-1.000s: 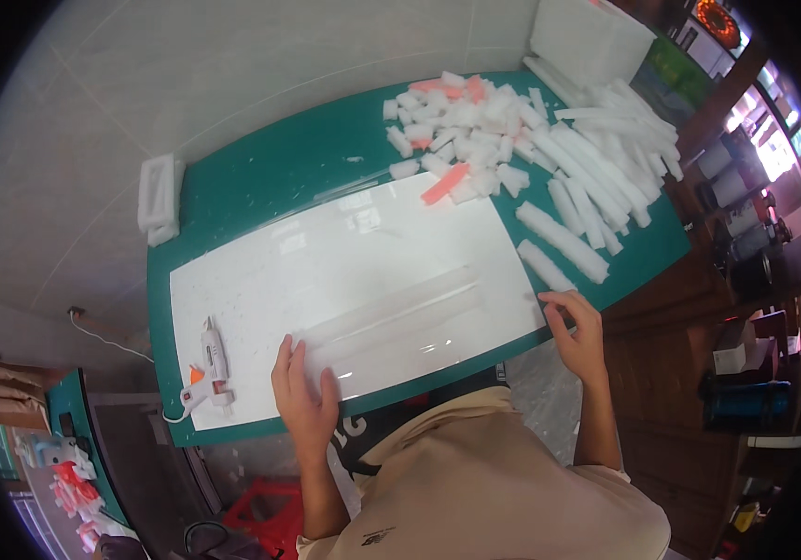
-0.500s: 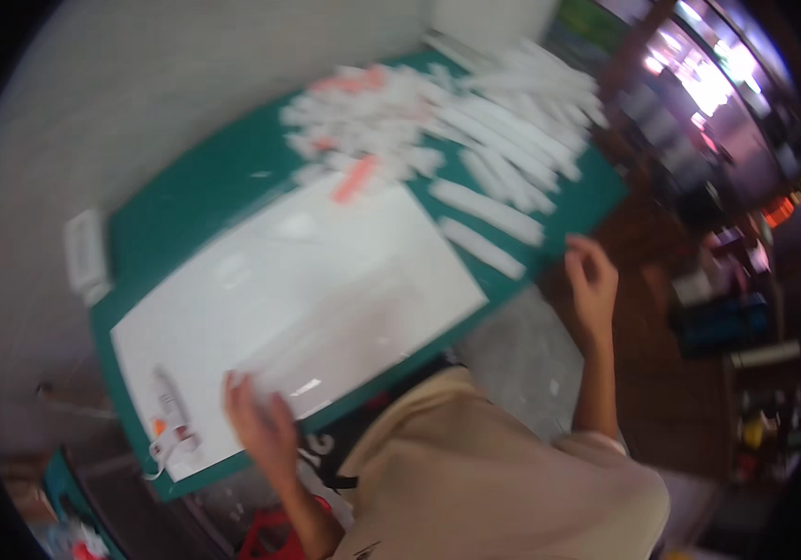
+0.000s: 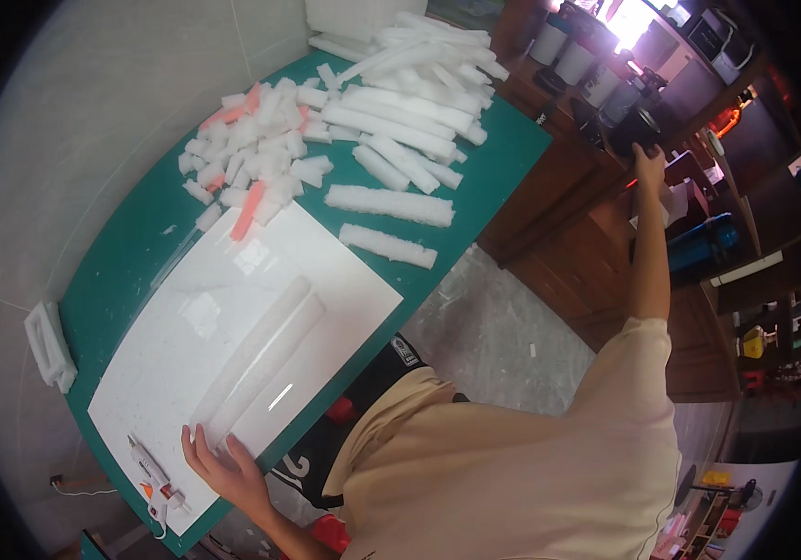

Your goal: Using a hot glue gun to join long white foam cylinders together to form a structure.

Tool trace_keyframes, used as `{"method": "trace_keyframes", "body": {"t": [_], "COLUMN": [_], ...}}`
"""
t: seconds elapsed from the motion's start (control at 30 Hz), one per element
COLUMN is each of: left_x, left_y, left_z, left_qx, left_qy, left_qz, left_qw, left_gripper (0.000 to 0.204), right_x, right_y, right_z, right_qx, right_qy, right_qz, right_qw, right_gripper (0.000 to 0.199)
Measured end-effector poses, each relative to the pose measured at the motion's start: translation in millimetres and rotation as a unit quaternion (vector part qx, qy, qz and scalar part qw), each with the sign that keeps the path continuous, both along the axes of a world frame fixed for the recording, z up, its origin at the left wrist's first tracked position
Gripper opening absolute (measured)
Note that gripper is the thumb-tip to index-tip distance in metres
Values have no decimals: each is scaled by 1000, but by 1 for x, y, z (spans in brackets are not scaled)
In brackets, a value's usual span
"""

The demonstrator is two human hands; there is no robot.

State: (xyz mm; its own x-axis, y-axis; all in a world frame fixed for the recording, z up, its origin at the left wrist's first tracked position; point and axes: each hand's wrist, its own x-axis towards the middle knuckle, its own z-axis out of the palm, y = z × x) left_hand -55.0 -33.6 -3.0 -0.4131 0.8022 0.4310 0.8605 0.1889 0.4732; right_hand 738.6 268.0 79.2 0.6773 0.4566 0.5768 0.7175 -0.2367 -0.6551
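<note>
My left hand (image 3: 228,471) is open, its fingers spread at the near edge of a white board (image 3: 148,373), by the ends of long pale foam strips (image 3: 270,350) lying on it. My right arm stretches far out to the right, over a wooden cabinet. There my right hand (image 3: 648,168) has its fingers curled at a dark rounded object (image 3: 632,131), whose kind I cannot make out. A white glue gun (image 3: 156,474) with an orange part lies on the board's lower left corner. The board rests on a green table (image 3: 512,149).
Short white foam pieces (image 3: 265,131), a few of them pink, are heaped at the table's far side. Long white foam strips (image 3: 400,121) lie to their right. A white foam block (image 3: 49,345) stands at the left edge. Bottles and jars (image 3: 573,61) crowd the wooden cabinet (image 3: 559,224).
My right hand has gone from beside the table's right edge out to the dark object on the cabinet. The view has swung right. My left hand stays at the board's near edge.
</note>
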Motion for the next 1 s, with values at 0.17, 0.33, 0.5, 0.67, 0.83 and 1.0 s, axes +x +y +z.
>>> {"method": "trace_keyframes", "body": {"t": [0.17, 0.33, 0.5, 0.67, 0.83, 1.0], "left_x": [3, 1, 4, 6, 7, 8], "left_y": [2, -3, 3, 2, 3, 3], "left_z": [1, 0, 3, 7, 11, 10], "left_qx": [4, 19, 22, 23, 18, 15], "left_qy": [-12, -8, -25, -26, -37, -38], "left_qz": [8, 32, 32, 25, 31, 43], "left_qw": [1000, 999, 999, 999, 999, 998], "left_gripper": [43, 44, 45, 46, 49, 49], "right_x": [25, 52, 99, 119, 114, 108], "right_y": [55, 100, 98, 120, 130, 132], "right_z": [18, -2, -14, -42, -50, -52], "right_qx": [-68, -41, -61, -39, -7, -13], "right_qy": [81, 175, 138, 147, 129, 95], "right_qz": [-130, -176, -277, -265, -270, -263], "right_qw": [986, 968, 949, 952, 954, 960], "right_gripper": [98, 111, 124, 125, 122, 116]}}
